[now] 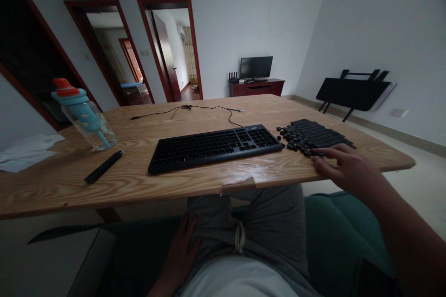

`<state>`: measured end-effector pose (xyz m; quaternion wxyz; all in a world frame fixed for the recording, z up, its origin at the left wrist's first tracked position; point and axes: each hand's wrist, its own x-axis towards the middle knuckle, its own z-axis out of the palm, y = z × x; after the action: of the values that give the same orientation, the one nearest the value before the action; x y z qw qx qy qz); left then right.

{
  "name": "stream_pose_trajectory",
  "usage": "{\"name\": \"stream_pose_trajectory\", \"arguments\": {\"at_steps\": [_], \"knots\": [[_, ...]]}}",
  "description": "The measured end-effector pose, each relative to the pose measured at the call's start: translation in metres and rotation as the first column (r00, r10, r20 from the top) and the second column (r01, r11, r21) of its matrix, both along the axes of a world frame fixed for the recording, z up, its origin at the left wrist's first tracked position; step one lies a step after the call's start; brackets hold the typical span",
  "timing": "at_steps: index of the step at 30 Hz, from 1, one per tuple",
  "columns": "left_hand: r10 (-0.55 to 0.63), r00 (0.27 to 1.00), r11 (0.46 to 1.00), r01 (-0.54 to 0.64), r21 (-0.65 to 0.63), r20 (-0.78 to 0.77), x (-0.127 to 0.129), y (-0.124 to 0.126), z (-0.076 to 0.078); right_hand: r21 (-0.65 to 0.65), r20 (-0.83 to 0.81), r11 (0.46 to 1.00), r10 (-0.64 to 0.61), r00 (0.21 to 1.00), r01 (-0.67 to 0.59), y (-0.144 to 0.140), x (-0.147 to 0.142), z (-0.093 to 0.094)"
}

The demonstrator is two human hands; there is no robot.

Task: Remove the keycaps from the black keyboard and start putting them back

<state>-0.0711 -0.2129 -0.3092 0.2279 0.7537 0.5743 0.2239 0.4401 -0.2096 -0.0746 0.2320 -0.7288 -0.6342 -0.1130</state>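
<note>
Dim frame, heavy wide-angle warp, so fine detail is poor. Far left: white paper/cloth (26, 151) cut by frame edge, can't tell which it is. Water bottle (83, 113) w/ orange cap leans in the picture, prob lens warp; clear lower body, contents hard to read. Just right of it a thin black stick-like tool (103, 166) lies flat on the wooden table (139, 185), type unclear. Cable (195, 108) loops across the far side of the table, plug end too small to id. Left hand (181, 253) is below the table edge, resting flat on the lap by the grey trousers, fingers loosely spread, holding nothing; wrist runs out of frame at the bottom. Black keyboard (214, 147) sits mid-table, slanted, legends not readable; can't tell whether its keys are all seated. Chipped bit of table edge right under it. Right of the keyboard, nearly touching its end: pile of loose black keycaps (310, 136), count and markings unreadable. Right hand (343, 167) comes in from lower right, forearm long and blurred, palm down, fingers extended onto the near edge of the pile, fingertips (318, 154) touching caps; hand not closed, whether a cap is pinched under the fingers can't tell. Hands well apart, one on lap, one on table. Back of room: TV (256, 67) on a low cabinet, folded black table (353, 93) against the right wall
</note>
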Motion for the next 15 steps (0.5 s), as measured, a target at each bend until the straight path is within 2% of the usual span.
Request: {"name": "stream_pose_trajectory", "arguments": {"at_steps": [6,11,15], "knots": [[0.013,1.000,1.000,-0.013,0.014,0.021,0.003,-0.001,-0.003,0.029,0.078,0.989,0.141,0.987,-0.144,0.016,-0.016,0.016],[0.019,0.999,1.000,-0.019,0.009,0.030,0.002,0.000,-0.002,-0.067,0.222,0.991,0.129,0.966,-0.117,0.036,-0.034,0.034],[0.020,0.999,1.000,-0.021,0.019,0.043,0.002,-0.001,-0.004,-0.135,0.311,0.989,0.093,0.946,-0.053,0.047,-0.043,0.037]]}}
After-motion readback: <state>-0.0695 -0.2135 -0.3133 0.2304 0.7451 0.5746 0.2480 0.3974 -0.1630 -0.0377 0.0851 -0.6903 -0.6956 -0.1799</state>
